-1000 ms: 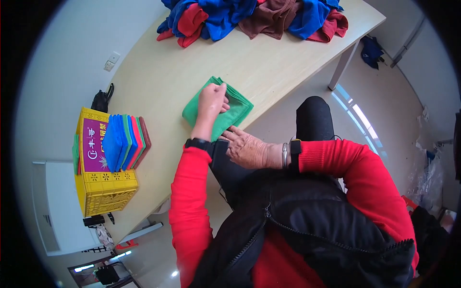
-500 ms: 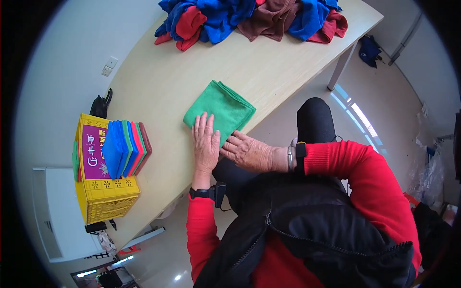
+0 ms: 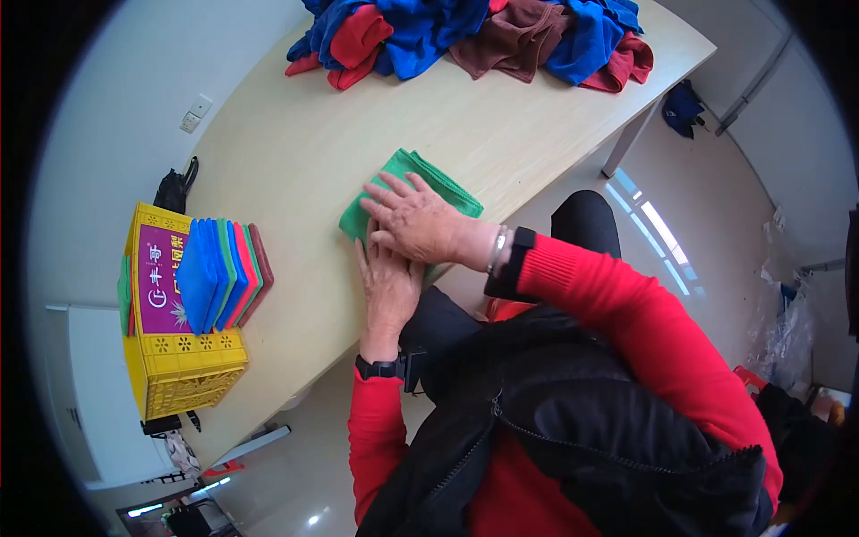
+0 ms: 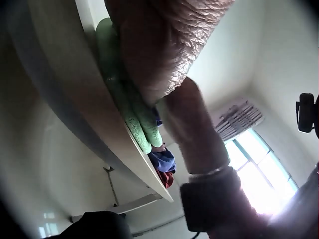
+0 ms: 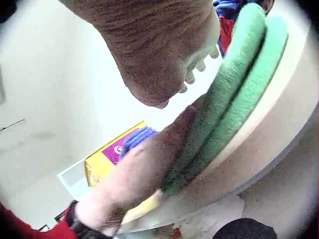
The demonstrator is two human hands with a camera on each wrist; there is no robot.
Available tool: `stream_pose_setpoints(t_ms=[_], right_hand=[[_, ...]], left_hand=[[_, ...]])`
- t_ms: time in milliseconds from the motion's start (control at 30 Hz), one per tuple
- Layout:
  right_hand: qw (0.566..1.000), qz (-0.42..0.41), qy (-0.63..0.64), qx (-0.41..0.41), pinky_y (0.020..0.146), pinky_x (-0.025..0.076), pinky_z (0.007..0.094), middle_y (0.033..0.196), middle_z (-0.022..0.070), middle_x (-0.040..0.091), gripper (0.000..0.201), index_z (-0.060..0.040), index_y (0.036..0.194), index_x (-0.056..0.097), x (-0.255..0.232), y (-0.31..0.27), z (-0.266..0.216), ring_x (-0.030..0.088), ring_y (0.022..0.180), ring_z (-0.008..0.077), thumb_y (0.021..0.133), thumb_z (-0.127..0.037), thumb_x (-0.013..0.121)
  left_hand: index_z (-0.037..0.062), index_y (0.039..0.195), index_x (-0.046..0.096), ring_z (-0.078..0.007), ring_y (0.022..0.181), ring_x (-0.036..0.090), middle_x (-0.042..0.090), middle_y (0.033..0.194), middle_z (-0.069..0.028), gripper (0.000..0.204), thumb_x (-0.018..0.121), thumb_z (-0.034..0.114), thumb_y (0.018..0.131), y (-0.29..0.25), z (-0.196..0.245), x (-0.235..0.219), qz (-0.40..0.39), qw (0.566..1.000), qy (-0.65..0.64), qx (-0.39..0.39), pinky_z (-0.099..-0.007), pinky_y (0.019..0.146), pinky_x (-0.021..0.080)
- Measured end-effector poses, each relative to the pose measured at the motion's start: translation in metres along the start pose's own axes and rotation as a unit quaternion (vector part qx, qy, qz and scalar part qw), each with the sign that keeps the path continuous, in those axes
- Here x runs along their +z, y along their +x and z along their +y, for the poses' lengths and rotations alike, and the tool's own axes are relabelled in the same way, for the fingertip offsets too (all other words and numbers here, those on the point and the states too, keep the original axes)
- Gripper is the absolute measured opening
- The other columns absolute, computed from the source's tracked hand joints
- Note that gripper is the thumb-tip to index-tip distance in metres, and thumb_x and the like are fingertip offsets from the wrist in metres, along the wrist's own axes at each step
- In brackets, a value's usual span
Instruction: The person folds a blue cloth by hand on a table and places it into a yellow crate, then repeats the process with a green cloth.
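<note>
A folded green cloth lies on the table, its stacked layers showing as thick rounded folds in the right wrist view. My left hand is at the cloth's near edge, fingers extended toward it. Over the cloth is my right hand, its fingers spread and fairly straight. In the head view it overlaps the left fingertips and hides part of the cloth. From the right wrist, the right palm appears above the green folds, while the left hand sits low against their side.
A yellow crate with a purple label stands at the left, a row of folded blue, green, red and brown cloths against it. Loose blue, red and brown cloths are heaped at the table's far side. The table's edge runs along the right.
My left hand has gone from curled on top of the cloth to flat and back at its near edge. The right hand has moved from the near corner up over the cloth.
</note>
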State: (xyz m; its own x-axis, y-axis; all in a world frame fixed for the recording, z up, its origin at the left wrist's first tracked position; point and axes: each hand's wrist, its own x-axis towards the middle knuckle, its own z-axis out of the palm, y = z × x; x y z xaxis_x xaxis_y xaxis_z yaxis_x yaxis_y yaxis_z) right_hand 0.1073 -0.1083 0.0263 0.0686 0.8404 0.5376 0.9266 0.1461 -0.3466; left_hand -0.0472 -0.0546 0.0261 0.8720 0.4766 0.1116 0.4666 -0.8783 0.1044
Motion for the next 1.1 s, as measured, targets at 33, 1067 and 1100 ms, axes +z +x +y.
stream_pose_setpoints(t_ms=[33, 1067, 1100], right_hand=[[0.999, -0.022, -0.034, 0.018, 0.115, 0.031, 0.0495, 0.147, 0.0141, 0.049, 0.049, -0.0084, 0.137, 0.055, 0.008, 0.005, 0.009, 0.04, 0.14, 0.0339, 0.099, -0.04, 0.048], [0.985, -0.025, 0.055, 0.159, 0.083, 0.052, 0.0439, 0.11, 0.0208, 0.062, 0.04, -0.0029, 0.126, 0.055, -0.048, -0.018, 0.055, 0.063, 0.1, 0.037, 0.094, -0.026, 0.063], [0.985, -0.045, 0.054, 0.155, 0.085, 0.052, 0.0437, 0.113, 0.0209, 0.062, 0.041, -0.0031, 0.127, 0.055, -0.044, -0.013, 0.06, 0.063, 0.102, 0.0368, 0.094, -0.027, 0.063]], left_hand=[[0.0047, 0.151, 0.039, -0.0367, 0.149, 0.024, 0.034, 0.158, -0.0172, 0.062, 0.051, 0.038, 0.1, 0.0, -0.001, 0.004, 0.016, 1.0, 0.006, 0.001, -0.0582, 0.12, 0.017], [0.0021, 0.13, 0.055, -0.0393, 0.116, 0.06, 0.063, 0.126, -0.0214, 0.04, 0.06, 0.024, 0.097, 0.0, -0.048, -0.015, 0.122, 0.957, -0.155, -0.212, -0.0467, 0.094, 0.05], [0.0019, 0.13, 0.056, -0.039, 0.116, 0.06, 0.063, 0.127, -0.0219, 0.04, 0.06, 0.025, 0.097, -0.005, -0.033, -0.023, 0.107, 0.95, -0.156, -0.247, -0.0468, 0.092, 0.05]])
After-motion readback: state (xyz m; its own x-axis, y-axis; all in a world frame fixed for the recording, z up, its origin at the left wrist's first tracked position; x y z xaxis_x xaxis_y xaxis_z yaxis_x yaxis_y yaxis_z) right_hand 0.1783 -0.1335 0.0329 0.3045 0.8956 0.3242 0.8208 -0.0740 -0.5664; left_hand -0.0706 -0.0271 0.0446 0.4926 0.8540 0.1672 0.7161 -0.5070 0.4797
